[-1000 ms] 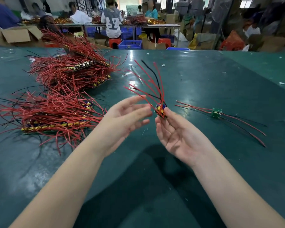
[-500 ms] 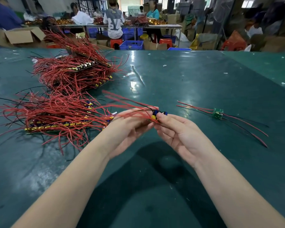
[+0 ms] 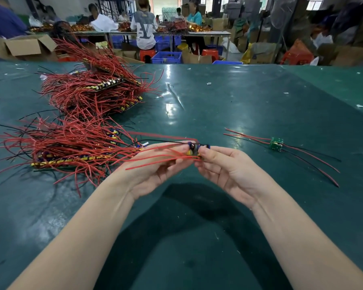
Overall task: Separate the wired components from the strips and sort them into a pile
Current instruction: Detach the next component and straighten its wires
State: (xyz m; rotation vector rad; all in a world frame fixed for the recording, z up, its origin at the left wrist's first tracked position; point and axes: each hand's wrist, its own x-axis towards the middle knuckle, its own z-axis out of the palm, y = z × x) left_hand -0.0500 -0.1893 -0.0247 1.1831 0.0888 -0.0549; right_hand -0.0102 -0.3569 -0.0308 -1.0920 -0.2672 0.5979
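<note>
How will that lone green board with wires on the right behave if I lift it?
The green board looks small, so probably light. Its thin wires sprawl loosely across the table, so they will likely droop and trail, and may snag.

Place: a factory assembly hall; a hand-work floor for small electronics
Near bench: a wide green table (image 3: 228, 97), scuffed and glossy; heaps of red-wired strips (image 3: 76, 143) lie on its left side
Far benches: long tables (image 3: 168, 34) heaped with more red wiring; several people (image 3: 144, 24) sit or stand working at them
Storage: open cardboard boxes (image 3: 27, 47) at left; blue plastic crates (image 3: 166, 57) on the floor; red stools (image 3: 147, 53) beside them
Back wall: stacked cartons (image 3: 239, 9) and bagged goods; bright windows behind
</note>
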